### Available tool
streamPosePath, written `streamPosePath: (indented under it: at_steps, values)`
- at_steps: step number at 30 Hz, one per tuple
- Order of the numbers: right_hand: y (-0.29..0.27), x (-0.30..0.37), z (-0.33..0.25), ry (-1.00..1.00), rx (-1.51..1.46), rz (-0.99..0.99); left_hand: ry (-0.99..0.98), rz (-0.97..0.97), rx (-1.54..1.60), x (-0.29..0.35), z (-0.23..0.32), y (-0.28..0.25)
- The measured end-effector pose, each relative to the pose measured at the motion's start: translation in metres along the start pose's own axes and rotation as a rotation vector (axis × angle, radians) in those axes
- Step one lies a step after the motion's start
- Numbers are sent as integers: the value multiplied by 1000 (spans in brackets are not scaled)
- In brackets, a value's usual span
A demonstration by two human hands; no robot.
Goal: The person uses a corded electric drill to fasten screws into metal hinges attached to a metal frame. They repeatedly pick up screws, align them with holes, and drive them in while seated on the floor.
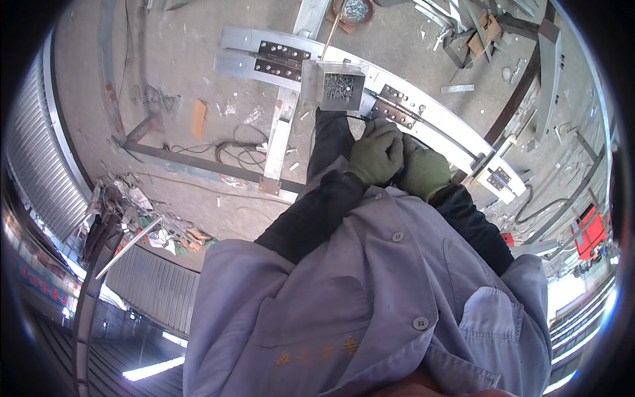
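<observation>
Both of my hands wear green gloves and sit close together in front of my chest, at the near edge of a long silver metal profile (456, 135). My left hand (376, 155) is closed, its fingers curled inward. Beside it my right hand (423, 172) is also closed, partly covered by the left. Something dark shows between them, but the gloves hide what it is. Just beyond lies a dark hinge plate (395, 106) with several round holes or screw heads. Left of the hinge, an open grey box (363, 89) holds many screws.
Another dark hinge plate (283, 61) sits farther left on the profile, and a third (499, 177) at its right end. A bowl of small fasteners (355, 11) stands at the back. Cables (241, 155), metal frames and scraps lie on the floor. A red case (587, 231) is at right.
</observation>
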State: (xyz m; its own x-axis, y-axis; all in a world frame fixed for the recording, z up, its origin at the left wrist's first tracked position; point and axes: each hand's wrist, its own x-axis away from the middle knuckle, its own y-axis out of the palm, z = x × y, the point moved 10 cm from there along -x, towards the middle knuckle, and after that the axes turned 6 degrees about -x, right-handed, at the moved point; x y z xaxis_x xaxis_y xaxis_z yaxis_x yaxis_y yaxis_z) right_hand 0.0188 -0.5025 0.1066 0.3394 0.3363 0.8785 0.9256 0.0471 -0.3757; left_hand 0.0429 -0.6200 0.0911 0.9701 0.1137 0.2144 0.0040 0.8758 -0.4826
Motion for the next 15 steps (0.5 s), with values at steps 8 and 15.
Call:
streamPosePath:
  at_steps: [8, 15]
  values:
    - [-23, -4, -15, -104, 184, 78, -37, 91, 54, 4, -4, -4]
    - [-39, -21, -20, -209, 404, -92, -135, 163, 12, -9, 6, -20]
